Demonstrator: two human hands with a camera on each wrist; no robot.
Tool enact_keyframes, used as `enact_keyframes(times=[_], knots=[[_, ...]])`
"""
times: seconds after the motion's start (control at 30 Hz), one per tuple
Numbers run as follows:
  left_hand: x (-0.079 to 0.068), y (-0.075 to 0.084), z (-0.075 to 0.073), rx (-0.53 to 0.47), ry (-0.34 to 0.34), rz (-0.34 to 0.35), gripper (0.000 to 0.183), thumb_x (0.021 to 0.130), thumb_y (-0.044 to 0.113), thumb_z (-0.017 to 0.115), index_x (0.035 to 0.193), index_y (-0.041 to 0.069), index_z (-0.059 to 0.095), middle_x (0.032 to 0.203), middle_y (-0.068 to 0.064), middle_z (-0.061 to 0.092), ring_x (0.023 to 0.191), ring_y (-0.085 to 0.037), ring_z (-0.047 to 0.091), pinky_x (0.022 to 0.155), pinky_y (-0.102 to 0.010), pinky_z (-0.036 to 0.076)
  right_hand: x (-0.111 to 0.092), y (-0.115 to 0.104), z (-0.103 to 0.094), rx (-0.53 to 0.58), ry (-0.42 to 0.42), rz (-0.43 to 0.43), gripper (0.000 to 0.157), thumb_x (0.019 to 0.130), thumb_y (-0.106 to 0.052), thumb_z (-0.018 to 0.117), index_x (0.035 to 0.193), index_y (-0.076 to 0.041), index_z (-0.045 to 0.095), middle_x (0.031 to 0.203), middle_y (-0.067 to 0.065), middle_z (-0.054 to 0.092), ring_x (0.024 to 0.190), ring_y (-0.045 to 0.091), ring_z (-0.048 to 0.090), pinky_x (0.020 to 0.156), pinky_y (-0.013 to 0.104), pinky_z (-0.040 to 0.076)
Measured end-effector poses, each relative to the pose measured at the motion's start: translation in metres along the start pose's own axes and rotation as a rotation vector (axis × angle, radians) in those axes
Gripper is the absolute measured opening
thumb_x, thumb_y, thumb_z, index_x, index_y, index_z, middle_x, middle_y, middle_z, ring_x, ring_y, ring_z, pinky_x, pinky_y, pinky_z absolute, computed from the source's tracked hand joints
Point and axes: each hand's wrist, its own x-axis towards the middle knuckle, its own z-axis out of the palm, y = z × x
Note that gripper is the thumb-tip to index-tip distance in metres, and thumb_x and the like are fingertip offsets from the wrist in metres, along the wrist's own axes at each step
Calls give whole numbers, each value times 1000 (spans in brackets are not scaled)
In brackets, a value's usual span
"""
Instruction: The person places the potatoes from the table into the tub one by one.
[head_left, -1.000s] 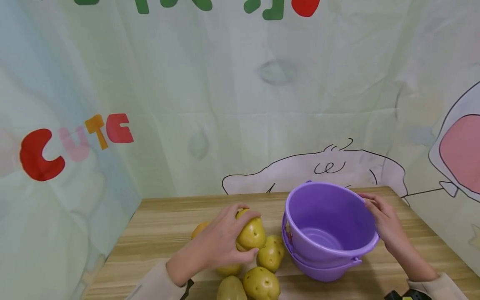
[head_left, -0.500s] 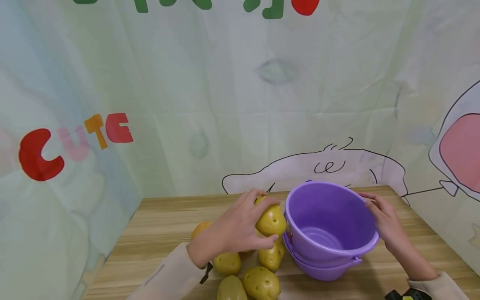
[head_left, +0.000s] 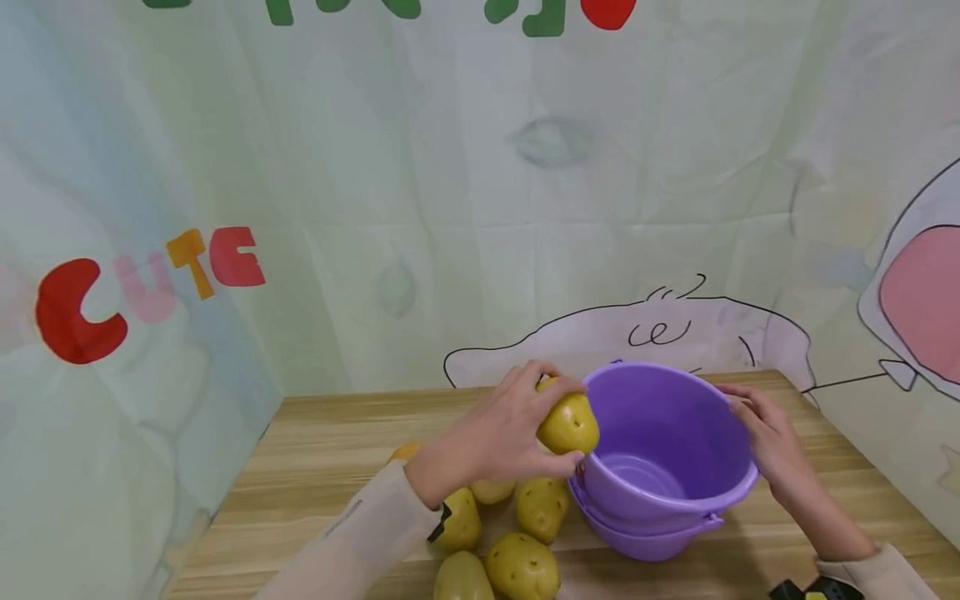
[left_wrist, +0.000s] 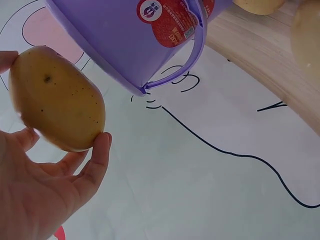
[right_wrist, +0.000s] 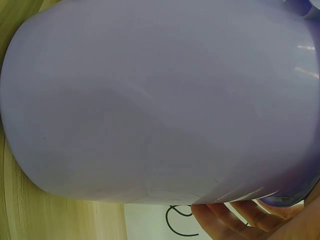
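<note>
My left hand [head_left: 517,425] holds a yellow potato [head_left: 572,425] between thumb and fingers, right at the left rim of a purple bucket [head_left: 645,521]. In the left wrist view the potato [left_wrist: 57,100] shows small dark eyes, and fingertips press on its sides. The bucket stands upright with its mouth towards me; the visible part of its inside holds nothing. My right hand [head_left: 772,442] grips the bucket's right rim. In the right wrist view its fingers [right_wrist: 225,220] lie along the bucket's outer wall [right_wrist: 150,110].
Several more potatoes [head_left: 522,567] lie left of the bucket on the wooden table [head_left: 337,433]. Among them is a smooth greenish oval item [head_left: 463,577]. An orange round thing [head_left: 405,452] is partly hidden behind my left arm. A printed cloth [head_left: 450,208] hangs behind the table.
My left hand has carried the potato right and upward, from above the other potatoes to the bucket's rim. My right hand and the bucket have hardly moved.
</note>
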Motion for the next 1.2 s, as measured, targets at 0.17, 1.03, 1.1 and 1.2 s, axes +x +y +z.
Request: enact_keyframes(times=[0.17,1.03,1.1,1.2], knots=[[11,3,4,-20,-6,8,61,73,53,61,127,31,44,122,-2,36,103,-16,38,64,-19,43,0,0,-1,-16,1,1,38,100,-21,35,124,7,46,94,-1,61,80,7,59,63,26,50],[38,16,21,4,-36,28,62,72,56,63,127,33,44,123,-1,37,102,-15,39,66,-18,42,0,1,-1,10,1,-4,37,100,-20,36,123,8,46,92,-8,61,79,6,59,63,25,50],[39,17,22,11,-34,34,63,72,56,63,127,33,44,124,-2,37,102,-16,39,67,-19,41,0,1,-1,9,-2,-2,38,100,-20,36,124,7,46,93,-8,61,80,5,59,64,24,50],[41,18,23,31,-30,47,63,72,56,63,128,33,44,124,-2,38,102,-16,39,70,-20,40,0,2,-1,10,-4,-3,38,100,-20,36,124,7,46,95,-9,60,82,4,58,64,23,49]])
